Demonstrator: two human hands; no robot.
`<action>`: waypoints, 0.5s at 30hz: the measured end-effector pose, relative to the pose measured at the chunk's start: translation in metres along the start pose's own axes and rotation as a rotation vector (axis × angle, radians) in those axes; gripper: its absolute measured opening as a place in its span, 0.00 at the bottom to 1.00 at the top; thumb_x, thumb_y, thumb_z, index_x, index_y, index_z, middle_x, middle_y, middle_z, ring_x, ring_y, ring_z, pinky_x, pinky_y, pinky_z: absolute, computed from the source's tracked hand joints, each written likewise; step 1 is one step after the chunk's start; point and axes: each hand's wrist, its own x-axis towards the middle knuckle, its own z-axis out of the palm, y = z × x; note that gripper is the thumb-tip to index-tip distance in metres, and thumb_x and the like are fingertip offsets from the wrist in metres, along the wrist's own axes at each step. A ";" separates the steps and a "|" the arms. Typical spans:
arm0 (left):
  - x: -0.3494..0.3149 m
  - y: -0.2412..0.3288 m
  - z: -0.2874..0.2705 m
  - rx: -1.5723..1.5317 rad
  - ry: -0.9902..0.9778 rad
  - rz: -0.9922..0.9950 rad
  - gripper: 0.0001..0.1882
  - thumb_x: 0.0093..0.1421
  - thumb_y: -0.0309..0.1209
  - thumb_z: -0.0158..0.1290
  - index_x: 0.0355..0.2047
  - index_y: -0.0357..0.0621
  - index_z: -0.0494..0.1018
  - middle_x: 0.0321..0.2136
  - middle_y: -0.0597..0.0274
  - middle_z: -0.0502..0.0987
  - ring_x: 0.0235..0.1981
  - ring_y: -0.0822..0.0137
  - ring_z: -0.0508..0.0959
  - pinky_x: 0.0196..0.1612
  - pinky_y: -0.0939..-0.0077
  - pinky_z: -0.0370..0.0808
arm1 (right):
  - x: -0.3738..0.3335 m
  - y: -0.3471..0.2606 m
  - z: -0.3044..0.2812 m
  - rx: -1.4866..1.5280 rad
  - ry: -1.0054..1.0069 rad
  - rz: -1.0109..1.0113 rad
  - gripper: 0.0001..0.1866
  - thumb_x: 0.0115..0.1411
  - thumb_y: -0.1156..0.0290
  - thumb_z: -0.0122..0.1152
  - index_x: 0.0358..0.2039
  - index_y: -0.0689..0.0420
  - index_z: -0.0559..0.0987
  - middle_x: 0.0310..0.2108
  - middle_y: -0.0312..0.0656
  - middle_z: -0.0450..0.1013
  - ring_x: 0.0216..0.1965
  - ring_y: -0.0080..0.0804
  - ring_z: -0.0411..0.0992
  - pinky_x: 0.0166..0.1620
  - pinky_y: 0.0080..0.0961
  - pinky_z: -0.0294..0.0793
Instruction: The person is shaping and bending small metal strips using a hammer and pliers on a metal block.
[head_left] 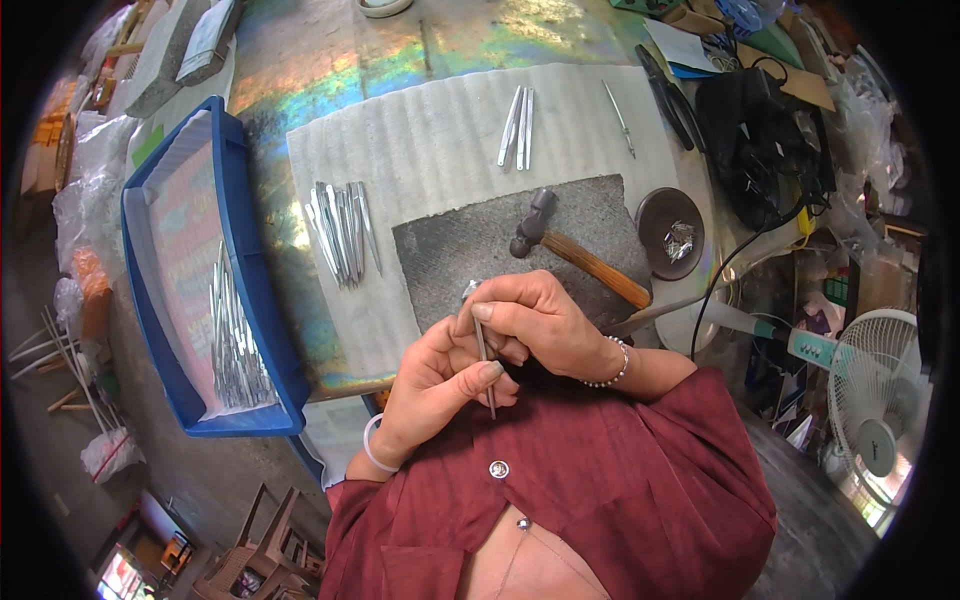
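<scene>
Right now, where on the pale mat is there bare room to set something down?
The pale mat is bare between the metal bundle and metal strips, and between those strips and the pointed rod. Crowded: around its right edge, with brown dish, pliers and black bag; the hammer lies on the grey pad.

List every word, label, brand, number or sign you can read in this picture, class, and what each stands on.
Fan hub: small dark script, too small to read.
Fan control panel: tiny marks, too small to read.
Tray lining: faint coloured marks, too blurred to read.
Shirt button: a mark, too small to make out.
Held metal rod: no lettering visible.
</scene>
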 end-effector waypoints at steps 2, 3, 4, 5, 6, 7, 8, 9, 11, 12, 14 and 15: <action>0.000 0.000 0.000 0.000 -0.002 -0.002 0.13 0.62 0.22 0.48 0.46 0.35 0.61 0.38 0.51 0.75 0.33 0.66 0.80 0.37 0.73 0.79 | 0.000 -0.001 0.000 -0.002 0.002 0.004 0.12 0.64 0.73 0.44 0.33 0.65 0.77 0.16 0.29 0.65 0.15 0.11 0.57 0.18 0.12 0.56; 0.000 0.000 0.000 0.002 -0.001 -0.002 0.13 0.62 0.22 0.48 0.46 0.34 0.61 0.38 0.51 0.75 0.33 0.66 0.80 0.37 0.73 0.79 | -0.001 0.000 -0.001 -0.001 0.003 0.003 0.12 0.64 0.73 0.44 0.33 0.65 0.77 0.16 0.29 0.65 0.15 0.11 0.57 0.18 0.12 0.56; 0.000 0.000 0.001 0.004 0.000 -0.002 0.13 0.62 0.22 0.48 0.46 0.34 0.61 0.38 0.51 0.75 0.33 0.66 0.80 0.37 0.73 0.80 | -0.001 0.001 -0.001 -0.001 0.000 -0.001 0.12 0.64 0.73 0.44 0.32 0.65 0.77 0.16 0.29 0.65 0.15 0.11 0.57 0.18 0.12 0.56; 0.000 -0.001 0.001 0.005 -0.002 -0.003 0.13 0.62 0.22 0.48 0.46 0.34 0.61 0.38 0.51 0.75 0.33 0.66 0.80 0.37 0.73 0.80 | -0.001 0.001 -0.002 -0.001 -0.002 -0.006 0.12 0.64 0.73 0.44 0.32 0.64 0.77 0.16 0.29 0.65 0.15 0.11 0.57 0.19 0.12 0.56; 0.000 -0.001 0.001 0.001 0.002 -0.006 0.13 0.61 0.22 0.49 0.46 0.35 0.61 0.38 0.51 0.75 0.33 0.66 0.80 0.37 0.73 0.80 | -0.002 0.000 -0.002 -0.001 0.000 -0.008 0.12 0.64 0.73 0.44 0.32 0.64 0.77 0.16 0.29 0.65 0.15 0.11 0.57 0.19 0.12 0.56; 0.001 -0.002 0.002 -0.005 0.005 -0.008 0.14 0.61 0.22 0.49 0.46 0.35 0.61 0.38 0.51 0.75 0.33 0.66 0.80 0.37 0.73 0.80 | -0.003 0.000 -0.003 -0.014 -0.006 -0.008 0.12 0.64 0.73 0.44 0.34 0.64 0.77 0.17 0.29 0.66 0.15 0.11 0.57 0.19 0.12 0.56; 0.002 -0.001 0.003 -0.005 0.001 -0.010 0.14 0.61 0.22 0.49 0.46 0.35 0.61 0.38 0.51 0.75 0.33 0.66 0.80 0.37 0.73 0.80 | -0.003 -0.001 -0.003 -0.028 -0.011 -0.007 0.11 0.64 0.73 0.44 0.35 0.64 0.76 0.17 0.30 0.66 0.16 0.11 0.58 0.19 0.12 0.57; 0.002 -0.001 0.004 -0.001 0.024 -0.016 0.12 0.61 0.22 0.49 0.44 0.36 0.62 0.37 0.51 0.75 0.32 0.66 0.80 0.36 0.74 0.79 | -0.004 -0.003 -0.004 -0.029 -0.006 -0.009 0.11 0.64 0.73 0.44 0.35 0.64 0.76 0.17 0.30 0.66 0.16 0.11 0.58 0.19 0.12 0.57; 0.002 -0.002 0.003 0.000 0.054 -0.022 0.11 0.62 0.23 0.49 0.42 0.36 0.62 0.35 0.51 0.76 0.31 0.66 0.80 0.35 0.74 0.79 | -0.004 -0.013 -0.007 -0.097 0.021 0.030 0.10 0.63 0.73 0.46 0.39 0.63 0.75 0.21 0.30 0.68 0.17 0.11 0.59 0.21 0.10 0.59; 0.001 -0.003 -0.001 0.002 0.011 -0.031 0.09 0.62 0.23 0.49 0.40 0.37 0.62 0.33 0.52 0.77 0.31 0.66 0.80 0.34 0.75 0.79 | -0.004 -0.024 -0.013 -0.224 0.090 -0.052 0.11 0.62 0.72 0.47 0.41 0.62 0.75 0.24 0.31 0.69 0.19 0.12 0.61 0.23 0.10 0.61; -0.001 0.000 0.002 0.028 -0.001 -0.033 0.08 0.62 0.24 0.49 0.34 0.40 0.60 0.27 0.52 0.78 0.29 0.66 0.80 0.31 0.77 0.78 | -0.001 -0.044 -0.044 -0.522 0.326 -0.293 0.12 0.61 0.70 0.50 0.44 0.61 0.74 0.29 0.33 0.71 0.25 0.16 0.66 0.29 0.15 0.68; -0.002 -0.001 0.002 0.020 0.020 -0.026 0.08 0.62 0.24 0.49 0.34 0.40 0.60 0.27 0.52 0.78 0.29 0.66 0.80 0.31 0.77 0.78 | 0.005 -0.051 -0.070 -0.683 0.480 -0.459 0.14 0.61 0.68 0.52 0.44 0.60 0.74 0.31 0.34 0.72 0.30 0.21 0.70 0.33 0.19 0.72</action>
